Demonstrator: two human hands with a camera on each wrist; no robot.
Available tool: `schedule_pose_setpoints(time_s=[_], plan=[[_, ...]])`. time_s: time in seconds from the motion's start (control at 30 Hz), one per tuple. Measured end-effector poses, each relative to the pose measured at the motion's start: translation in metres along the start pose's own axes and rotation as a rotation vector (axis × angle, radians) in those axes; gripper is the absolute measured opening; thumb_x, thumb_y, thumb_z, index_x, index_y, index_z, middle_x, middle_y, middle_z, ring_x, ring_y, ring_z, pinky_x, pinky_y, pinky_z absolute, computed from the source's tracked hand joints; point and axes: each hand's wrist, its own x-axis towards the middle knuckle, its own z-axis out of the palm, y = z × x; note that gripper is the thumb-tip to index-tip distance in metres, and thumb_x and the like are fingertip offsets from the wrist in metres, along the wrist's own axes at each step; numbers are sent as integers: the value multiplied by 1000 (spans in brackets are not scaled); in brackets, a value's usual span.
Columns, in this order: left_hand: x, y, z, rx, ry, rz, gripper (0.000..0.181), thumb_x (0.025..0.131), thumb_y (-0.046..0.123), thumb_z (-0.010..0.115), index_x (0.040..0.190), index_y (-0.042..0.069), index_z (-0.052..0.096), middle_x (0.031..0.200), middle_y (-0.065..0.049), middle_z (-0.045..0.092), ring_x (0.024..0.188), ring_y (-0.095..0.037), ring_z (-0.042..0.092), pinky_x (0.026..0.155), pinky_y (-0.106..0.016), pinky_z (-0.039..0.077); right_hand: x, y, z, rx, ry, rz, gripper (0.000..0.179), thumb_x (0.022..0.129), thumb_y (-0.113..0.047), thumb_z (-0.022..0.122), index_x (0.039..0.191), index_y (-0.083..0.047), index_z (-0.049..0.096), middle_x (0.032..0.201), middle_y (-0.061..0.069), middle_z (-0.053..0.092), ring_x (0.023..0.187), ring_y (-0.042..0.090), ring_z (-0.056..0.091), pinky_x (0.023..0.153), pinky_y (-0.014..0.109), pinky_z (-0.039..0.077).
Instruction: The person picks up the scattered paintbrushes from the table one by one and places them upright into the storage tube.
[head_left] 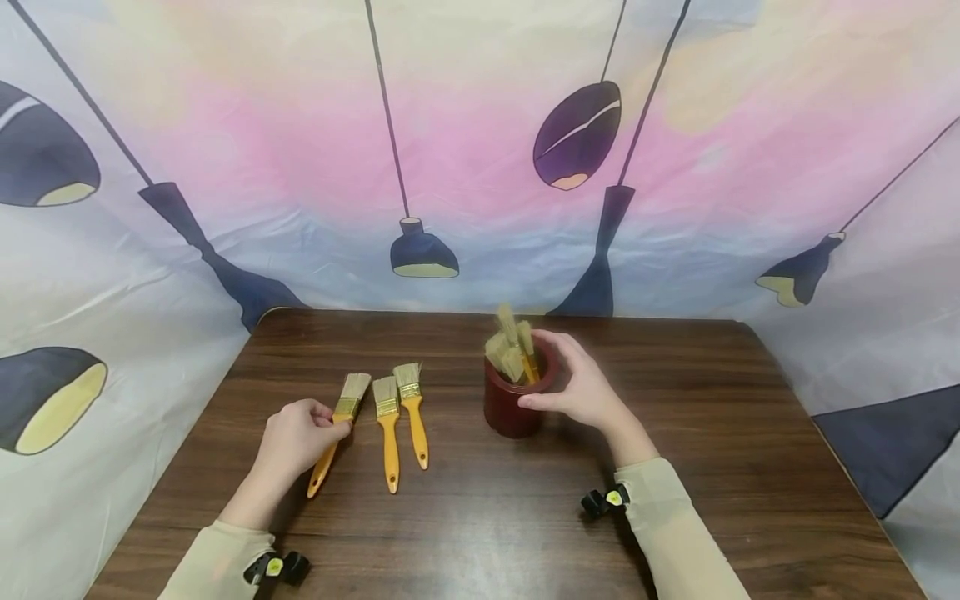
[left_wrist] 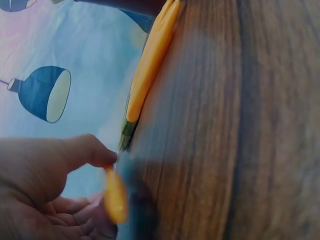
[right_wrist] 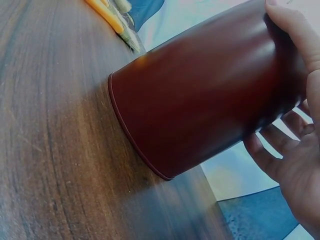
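Observation:
At the left of the head view, my left hand (head_left: 298,435) pinches a flat paintbrush (head_left: 322,471) with a yellow handle near its metal ferrule. The brush lies slanted, bristles pointing away. In the left wrist view its yellow handle (left_wrist: 115,197) is blurred below the thumb. Beside it on the table lie two more paintbrushes, one in the middle (head_left: 391,454) and one to the right (head_left: 417,429). My right hand (head_left: 581,387) holds a dark red cup (head_left: 512,411) near its rim, thumb on the near side. Several paintbrushes (head_left: 512,350) stand in the cup, bristles up.
Everything rests on a dark wood-grain table (head_left: 480,533). Behind it hangs a pastel cloth backdrop (head_left: 480,150) printed with dark lamps. A black wrist camera (head_left: 277,568) is strapped at the left sleeve, another wrist camera (head_left: 604,502) at the right sleeve.

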Motion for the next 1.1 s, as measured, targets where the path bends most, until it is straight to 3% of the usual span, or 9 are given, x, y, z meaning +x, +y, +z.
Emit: schedule_pose_setpoints(time_s=[0.13, 0.27, 0.4, 0.5, 0.7, 0.87, 1.0, 1.1], plan=[[5, -2, -1, -61, 42, 3, 33, 90, 27, 83, 103, -2, 74, 86, -7, 76, 76, -24, 68, 71, -43, 54, 0, -1, 0, 8, 2, -4, 99, 74, -25, 104, 160, -18, 54, 158, 8, 54, 146, 29, 52, 119, 57, 42], [9, 3, -3, -140, 64, 8, 38, 95, 31, 82, 111, -3, 75, 93, -10, 78, 80, -23, 70, 70, -37, 54, 0, 0, 0, 15, 0, -8, 99, 74, -24, 104, 160, -18, 54, 158, 8, 54, 145, 30, 53, 119, 57, 43], [11, 15, -5, -246, 82, 24, 44, 101, 36, 81, 120, -3, 75, 103, -15, 80, 81, -16, 71, 65, -28, 55, 0, 1, 1, 23, -2, -10, 99, 75, -23, 104, 160, -18, 53, 158, 8, 53, 144, 30, 53, 118, 58, 44], [12, 31, -7, -388, 87, 54, 44, 103, 34, 80, 126, -3, 74, 109, -16, 80, 82, -7, 71, 67, -24, 58, 0, 1, 1, 23, -3, -11, 100, 75, -23, 104, 160, -18, 53, 158, 8, 53, 145, 30, 53, 119, 58, 43], [12, 84, -7, -833, 66, 156, 34, 103, 9, 78, 127, -13, 69, 102, -4, 81, 83, -6, 74, 74, -28, 63, 0, 2, 0, 26, 2, -15, 100, 74, -22, 104, 160, -17, 53, 157, 9, 54, 144, 30, 53, 119, 57, 43], [11, 141, -2, -1145, 80, 327, 24, 102, -7, 72, 123, -17, 67, 99, -4, 82, 84, -15, 76, 77, -30, 64, 0, 2, -1, 27, 7, -25, 100, 74, -21, 104, 160, -16, 53, 156, 9, 55, 143, 30, 54, 118, 58, 43], [10, 181, 4, -1293, 99, 457, 21, 101, -12, 69, 121, -6, 71, 107, -16, 81, 93, -20, 78, 81, -34, 64, 0, 2, 0, 16, 8, -35, 99, 74, -22, 104, 159, -17, 54, 156, 8, 56, 143, 29, 54, 118, 58, 43], [11, 204, 11, -1297, 114, 528, 24, 99, -10, 71, 121, 0, 70, 111, -22, 77, 98, -21, 76, 85, -35, 64, 0, 3, 0, 19, 6, -42, 98, 74, -22, 104, 159, -17, 54, 155, 7, 57, 142, 28, 54, 118, 58, 43]])
